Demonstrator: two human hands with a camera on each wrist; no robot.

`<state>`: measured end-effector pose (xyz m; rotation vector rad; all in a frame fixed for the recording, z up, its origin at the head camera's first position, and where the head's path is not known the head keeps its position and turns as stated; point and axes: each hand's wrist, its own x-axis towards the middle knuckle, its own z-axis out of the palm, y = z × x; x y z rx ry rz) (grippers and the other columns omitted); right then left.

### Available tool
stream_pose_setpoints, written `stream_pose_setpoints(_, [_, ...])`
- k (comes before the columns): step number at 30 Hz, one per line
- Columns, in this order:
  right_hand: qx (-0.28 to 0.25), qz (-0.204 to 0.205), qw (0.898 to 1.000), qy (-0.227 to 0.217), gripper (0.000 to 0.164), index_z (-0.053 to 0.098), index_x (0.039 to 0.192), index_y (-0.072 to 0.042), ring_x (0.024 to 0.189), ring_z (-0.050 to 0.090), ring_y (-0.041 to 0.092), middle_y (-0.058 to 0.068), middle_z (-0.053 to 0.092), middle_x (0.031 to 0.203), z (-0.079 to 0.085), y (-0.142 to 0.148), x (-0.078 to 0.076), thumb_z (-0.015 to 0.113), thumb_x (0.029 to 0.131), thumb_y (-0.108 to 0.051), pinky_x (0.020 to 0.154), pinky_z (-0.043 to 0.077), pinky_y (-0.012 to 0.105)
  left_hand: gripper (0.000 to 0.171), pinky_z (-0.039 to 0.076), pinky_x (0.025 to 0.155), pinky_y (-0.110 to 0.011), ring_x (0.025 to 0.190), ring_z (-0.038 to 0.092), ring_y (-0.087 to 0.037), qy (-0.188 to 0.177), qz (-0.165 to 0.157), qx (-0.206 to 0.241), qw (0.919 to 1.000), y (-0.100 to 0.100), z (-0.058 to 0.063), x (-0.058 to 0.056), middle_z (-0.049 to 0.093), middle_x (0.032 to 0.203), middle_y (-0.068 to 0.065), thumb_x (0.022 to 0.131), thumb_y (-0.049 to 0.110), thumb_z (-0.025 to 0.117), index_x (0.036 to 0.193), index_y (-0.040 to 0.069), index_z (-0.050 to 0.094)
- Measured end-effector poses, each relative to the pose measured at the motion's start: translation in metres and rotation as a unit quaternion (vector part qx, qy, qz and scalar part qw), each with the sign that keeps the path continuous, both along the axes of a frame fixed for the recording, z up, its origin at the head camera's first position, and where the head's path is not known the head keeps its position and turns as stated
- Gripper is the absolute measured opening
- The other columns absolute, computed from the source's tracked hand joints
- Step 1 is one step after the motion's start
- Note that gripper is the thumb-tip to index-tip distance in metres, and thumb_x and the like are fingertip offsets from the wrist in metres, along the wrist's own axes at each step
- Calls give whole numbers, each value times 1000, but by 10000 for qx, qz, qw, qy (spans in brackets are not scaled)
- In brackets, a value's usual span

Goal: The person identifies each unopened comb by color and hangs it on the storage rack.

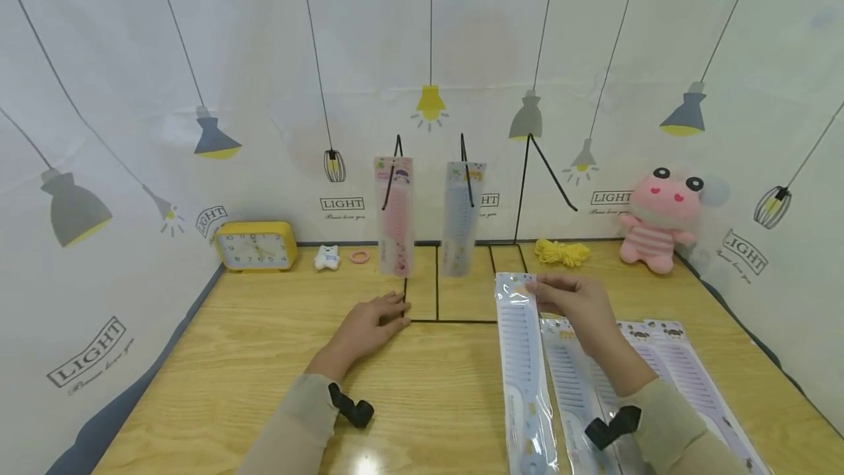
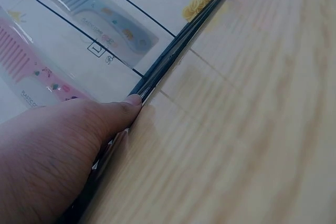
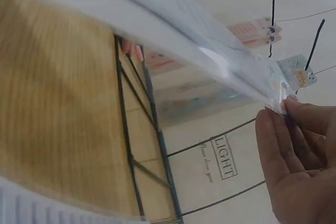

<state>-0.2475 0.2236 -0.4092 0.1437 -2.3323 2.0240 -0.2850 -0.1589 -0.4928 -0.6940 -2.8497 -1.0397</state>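
Observation:
My right hand [image 1: 580, 310] pinches the top corner of a clear-packaged blue comb [image 1: 519, 365], which hangs lengthwise toward me. In the right wrist view its shiny wrapper [image 3: 210, 61] slants down to the thumb and fingertips. A black wire display stand [image 1: 455, 321] has three hooks. On the left hook hangs a packaged pink comb [image 1: 397, 218], on the middle one another packaged blue comb [image 1: 463, 218]; the right hook [image 1: 554, 174] is bare. My left hand [image 1: 369, 328] lies on the table with its fingers at the stand's base. Its thumb [image 2: 123, 113] touches the black wire.
More packaged combs, blue [image 1: 570, 380] and purple [image 1: 699, 380], lie under and beside my right forearm. Along the back stand a yellow clock [image 1: 257, 246], a small white figure [image 1: 327, 257], a pink ring [image 1: 359, 257], yellow yarn [image 1: 562, 253] and a pink plush toy [image 1: 661, 222].

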Motion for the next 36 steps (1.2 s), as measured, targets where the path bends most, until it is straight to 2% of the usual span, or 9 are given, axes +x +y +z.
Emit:
stream_pose_setpoints(5, [-59,189,9990,397,35,72,108,0,89,72,16,0,74,99,21,-8,3,79,90,-29,83,61,32,42,28,120,-46,145,38,-18,-31,-17,-11,10000,-1,0,0,50,151,0,100,38,63,138,20,64])
stream_pose_setpoints(9, [42,218,9978,625,37,71,109,3,89,72,16,1,74,99,31,-14,5,78,90,-29,82,61,30,42,28,120,-46,145,38,-18,-38,-22,-14,10000,-1,0,0,49,151,0,100,38,63,138,20,64])
stream_pose_setpoints(19, [342,28,9969,702,43,70,109,5,88,70,15,-1,74,96,46,-24,10,78,90,-32,81,60,28,42,28,120,-46,145,38,-19,-10,-36,-21,10000,0,0,0,50,151,-1,100,38,63,138,19,64])
stream_pose_setpoints(27, [-66,263,9942,1039,31,71,104,5,87,70,18,0,75,93,57,-26,8,78,90,-21,78,61,30,41,28,120,-46,144,38,-19,27,-17,-26,10000,0,0,-1,50,151,0,100,37,64,137,19,65])
stream_pose_setpoints(31, [-65,309,9922,1202,28,72,103,3,86,69,22,2,74,93,62,-30,6,79,90,-21,78,61,32,42,28,121,-46,145,38,-19,4,-29,-27,10000,0,-1,-1,50,151,0,100,37,64,138,20,64])
stream_pose_setpoints(36, [-52,353,9893,1414,29,74,102,2,84,70,18,4,76,94,72,-39,4,79,90,-24,77,61,33,42,28,120,-48,145,38,-20,36,-78,-15,10000,-1,0,0,50,151,-1,100,37,63,138,18,64])
